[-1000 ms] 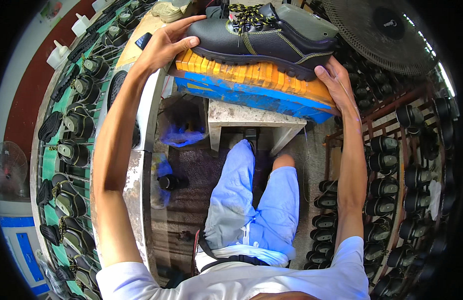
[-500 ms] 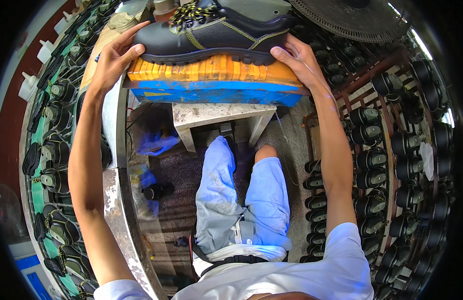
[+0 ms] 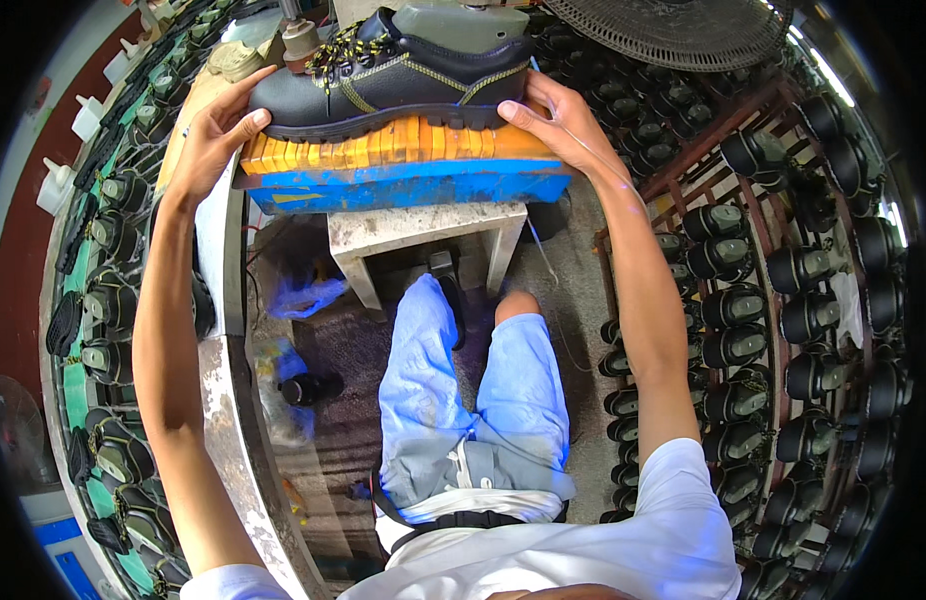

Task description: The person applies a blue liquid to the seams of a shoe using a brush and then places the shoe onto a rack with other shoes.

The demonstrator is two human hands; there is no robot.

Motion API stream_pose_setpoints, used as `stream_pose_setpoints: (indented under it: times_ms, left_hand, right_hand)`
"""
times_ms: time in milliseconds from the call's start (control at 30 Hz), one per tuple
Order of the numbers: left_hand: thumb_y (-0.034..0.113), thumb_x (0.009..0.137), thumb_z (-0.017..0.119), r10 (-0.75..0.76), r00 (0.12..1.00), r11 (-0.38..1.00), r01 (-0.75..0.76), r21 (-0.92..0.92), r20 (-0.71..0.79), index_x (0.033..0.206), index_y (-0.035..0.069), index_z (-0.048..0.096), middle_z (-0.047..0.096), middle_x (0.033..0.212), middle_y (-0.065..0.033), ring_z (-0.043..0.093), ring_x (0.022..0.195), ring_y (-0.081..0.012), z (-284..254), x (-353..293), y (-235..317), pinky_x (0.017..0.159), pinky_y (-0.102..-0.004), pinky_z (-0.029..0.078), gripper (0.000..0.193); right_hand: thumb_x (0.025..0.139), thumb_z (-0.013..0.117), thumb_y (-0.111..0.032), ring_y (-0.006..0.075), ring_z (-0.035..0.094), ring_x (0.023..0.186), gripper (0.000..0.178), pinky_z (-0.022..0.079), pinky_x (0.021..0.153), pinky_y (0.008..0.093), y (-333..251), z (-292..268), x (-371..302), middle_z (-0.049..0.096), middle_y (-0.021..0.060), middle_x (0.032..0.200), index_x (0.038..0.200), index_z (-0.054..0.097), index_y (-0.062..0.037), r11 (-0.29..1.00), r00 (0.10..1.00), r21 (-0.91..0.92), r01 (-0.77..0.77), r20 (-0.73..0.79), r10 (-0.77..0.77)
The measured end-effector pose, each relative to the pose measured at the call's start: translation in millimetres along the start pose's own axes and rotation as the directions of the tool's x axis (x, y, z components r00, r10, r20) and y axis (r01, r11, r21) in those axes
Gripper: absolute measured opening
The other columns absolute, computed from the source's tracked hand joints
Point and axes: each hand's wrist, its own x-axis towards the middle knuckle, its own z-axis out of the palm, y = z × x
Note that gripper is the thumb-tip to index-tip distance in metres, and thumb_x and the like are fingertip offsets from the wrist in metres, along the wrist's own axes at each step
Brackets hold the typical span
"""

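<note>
A black leather shoe (image 3: 383,90) with yellow stitching and black-and-yellow laces rests sole down on the orange ribbed pad (image 3: 383,148) of a blue-sided press. Inside its collar sits a grey-green shoe last (image 3: 463,28). My left hand (image 3: 216,132) grips the toe end, thumb at the sole edge. At the heel, my right hand (image 3: 555,118) closes round the back with the thumb near the sole. A metal press rod (image 3: 301,38) stands just behind the toe.
Lasted shoes line the green conveyor (image 3: 78,385) on my left. On my right, racks (image 3: 673,190) hold many more. A black fan (image 3: 673,25) stands at the far right. White bottles (image 3: 55,185) line the left wall. A pale stand (image 3: 423,225) sits under the press.
My view has shifted, so shoe and press appear a little further left and lower. More of the press rod shows. Both hands stay on the shoe's ends.
</note>
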Motion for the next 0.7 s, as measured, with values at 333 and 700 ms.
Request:
stream_pose_setpoints:
  times_ms: [333, 700]
  left_hand:
    - [0.033, 0.091, 0.086, -0.021, 0.766, 0.994, 0.087, 0.072, -0.642, 0.141, 0.004, 0.067, 0.060, 0.092, 0.0015, 0.055, 0.084, -0.0106, 120.4, -88.0, 41.9, 0.077, -0.0266, 0.049, 0.061]
    - [0.008, 0.074, 0.077, 0.643, 0.747, 0.588, -0.341, 0.733, -0.169, 0.127, 0.002, 0.070, 0.063, 0.144, -0.0156, 0.063, 0.111, -0.0307, 254.8, -132.8, 80.9, 0.096, -0.0428, 0.051, 0.054]
  right_hand:
    - [0.108, 0.043, -0.032, 0.0067, 0.049, 0.078, 0.051, 0.045, 0.074, 0.0233, 97.6, 20.0, -153.8, 0.058, -0.0023, 0.089, 0.143, 0.061, 0.0012, 0.788, 0.635, 0.515, -0.337, -0.494, 0.595]
    - [0.099, 0.044, -0.017, 0.0137, 0.053, 0.077, 0.046, 0.043, 0.071, 0.0266, -86.6, 36.5, -156.9, 0.059, 0.0067, 0.084, 0.121, 0.071, 0.0142, 0.962, 0.886, 0.181, 0.206, -0.451, -0.104]
